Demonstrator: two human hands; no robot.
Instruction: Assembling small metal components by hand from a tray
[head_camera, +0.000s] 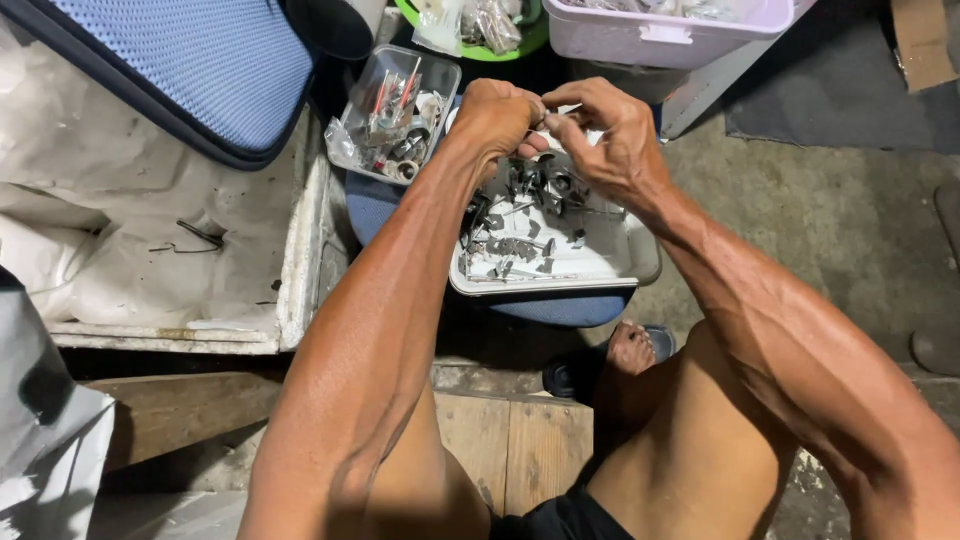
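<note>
We see both hands raised together above a white tray (620, 262), meeting over its far edge. The left hand (497, 115) is curled into a tight fist, knuckles up, and the right hand (610, 135) is bent in toward it with the thumb and forefinger pinched. Between the fingertips of the two hands sits a small metal piece (545, 118), thin and pale; it is too small for us to tell its shape, but both hands have hold of it.

The tray lies right beneath the hands, resting on a blue cushion (560, 308). It holds a loose scatter of dark metal clips and bits (530, 195), thickest at the far side and thinner toward the near rim. Just to the left of the tray stands a clear plastic box (440, 75) with more small metal parts and a few red-tipped pieces in it.

Farther off, at the top, we see a pale lilac tub (660, 35) and a green bowl (470, 45) beside it. On the left lies a white foam box (300, 250) lined with crumpled plastic sheet, and a blue padded seat (190, 60) overhangs it. Below the tray, the person's foot in a dark sandal (575, 375) rests on the concrete floor (830, 210).
</note>
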